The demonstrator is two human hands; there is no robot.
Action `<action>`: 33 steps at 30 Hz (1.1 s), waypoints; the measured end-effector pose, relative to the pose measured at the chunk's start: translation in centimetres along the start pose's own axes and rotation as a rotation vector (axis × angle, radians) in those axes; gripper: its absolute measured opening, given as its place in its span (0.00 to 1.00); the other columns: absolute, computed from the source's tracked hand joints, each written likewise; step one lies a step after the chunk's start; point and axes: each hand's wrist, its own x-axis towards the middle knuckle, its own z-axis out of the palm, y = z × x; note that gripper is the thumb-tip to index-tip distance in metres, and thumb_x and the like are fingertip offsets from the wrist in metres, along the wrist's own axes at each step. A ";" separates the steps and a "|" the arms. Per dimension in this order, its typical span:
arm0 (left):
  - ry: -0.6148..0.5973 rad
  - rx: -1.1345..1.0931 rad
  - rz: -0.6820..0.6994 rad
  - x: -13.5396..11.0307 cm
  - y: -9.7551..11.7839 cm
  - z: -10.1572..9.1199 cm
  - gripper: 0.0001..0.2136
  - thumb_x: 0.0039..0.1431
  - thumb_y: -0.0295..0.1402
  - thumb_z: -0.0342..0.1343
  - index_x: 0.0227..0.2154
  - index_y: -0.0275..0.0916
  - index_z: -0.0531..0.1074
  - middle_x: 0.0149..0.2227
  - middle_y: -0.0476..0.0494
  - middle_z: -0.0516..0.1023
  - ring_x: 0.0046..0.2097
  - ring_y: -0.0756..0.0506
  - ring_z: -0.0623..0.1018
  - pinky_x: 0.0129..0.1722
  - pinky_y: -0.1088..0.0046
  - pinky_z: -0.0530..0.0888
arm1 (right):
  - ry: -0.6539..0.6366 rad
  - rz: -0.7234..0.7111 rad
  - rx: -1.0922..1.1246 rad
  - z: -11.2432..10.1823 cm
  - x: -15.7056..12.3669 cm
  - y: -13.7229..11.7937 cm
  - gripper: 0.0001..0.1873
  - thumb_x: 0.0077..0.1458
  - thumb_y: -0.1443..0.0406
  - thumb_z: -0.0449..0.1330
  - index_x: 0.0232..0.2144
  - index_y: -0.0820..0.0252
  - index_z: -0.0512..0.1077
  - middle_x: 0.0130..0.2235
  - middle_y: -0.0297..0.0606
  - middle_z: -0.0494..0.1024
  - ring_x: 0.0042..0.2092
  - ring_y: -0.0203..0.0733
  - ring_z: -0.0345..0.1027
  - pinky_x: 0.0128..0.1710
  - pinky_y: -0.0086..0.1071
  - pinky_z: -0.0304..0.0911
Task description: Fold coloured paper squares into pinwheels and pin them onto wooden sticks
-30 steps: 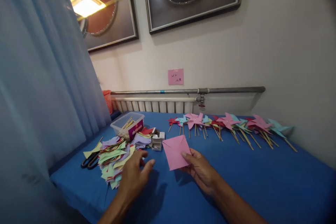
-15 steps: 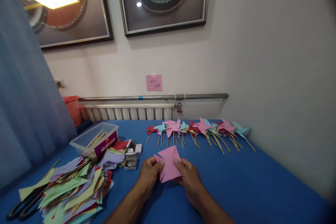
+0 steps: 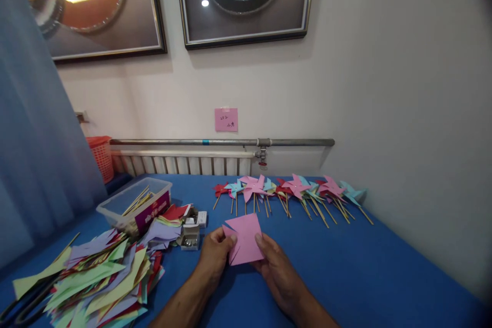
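Note:
Between my two hands, above the blue tabletop, is a square of pink paper (image 3: 246,240) with slits cut in from its corners. My left hand (image 3: 215,252) pinches its left edge, thumb on top. At the right edge, my right hand (image 3: 273,261) grips it with the thumb on the face and the fingers underneath. Finished paper pinwheels (image 3: 254,185) on sticks lie in a row beyond my hands. Left of my left hand are small open boxes of metal pins (image 3: 189,238) and a large heap of coloured paper pieces (image 3: 98,282).
A clear plastic box (image 3: 134,205) holding thin sticks stands at the left, with black-handled scissors (image 3: 28,300) nearer me. A red basket (image 3: 102,159) sits by the blue curtain (image 3: 42,128). A pipe (image 3: 230,142) and a radiator (image 3: 184,164) run along the wall behind the table.
The pink paper has turned slightly and shifted a little left, with both hands still on it. My view has moved slightly; the things on the table look unchanged.

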 end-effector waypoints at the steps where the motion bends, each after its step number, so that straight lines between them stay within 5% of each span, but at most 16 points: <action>1: -0.006 0.023 0.011 0.1 0.1 -0.1 0.18 0.37 0.43 0.72 0.28 0.35 0.78 0.28 0.45 0.80 0.30 0.47 0.76 0.35 0.72 0.72 | -0.007 0.007 -0.008 -0.1 0.1 -0.1 0.27 0.52 0.46 0.67 0.44 0.59 0.78 0.40 0.44 0.84 0.44 0.50 0.76 0.47 0.41 0.69; 8: -0.019 0.164 -0.004 0.1 0.1 -0.1 0.16 0.37 0.41 0.70 0.26 0.35 0.76 0.26 0.46 0.78 0.27 0.48 0.73 0.29 0.74 0.69 | -0.035 0.056 -0.052 -1.1 0.6 -0.3 0.27 0.46 0.49 0.72 0.41 0.63 0.79 0.35 0.45 0.84 0.40 0.52 0.78 0.46 0.44 0.70; 21: 0.125 0.242 0.125 0.3 0.5 -0.3 0.13 0.43 0.42 0.63 0.24 0.37 0.74 0.21 0.52 0.71 0.24 0.52 0.66 0.26 0.76 0.62 | 0.136 0.077 -0.165 -2.0 1.4 1.7 0.25 0.44 0.51 0.72 0.38 0.64 0.78 0.33 0.43 0.84 0.33 0.47 0.77 0.38 0.39 0.70; 33: 0.137 0.407 0.230 -0.9 0.6 0.3 0.09 0.49 0.39 0.60 0.25 0.38 0.72 0.22 0.53 0.67 0.25 0.51 0.65 0.25 0.76 0.61 | 0.146 0.037 -0.257 -1.5 0.8 1.6 0.21 0.47 0.55 0.69 0.40 0.64 0.79 0.35 0.43 0.84 0.35 0.48 0.77 0.38 0.38 0.69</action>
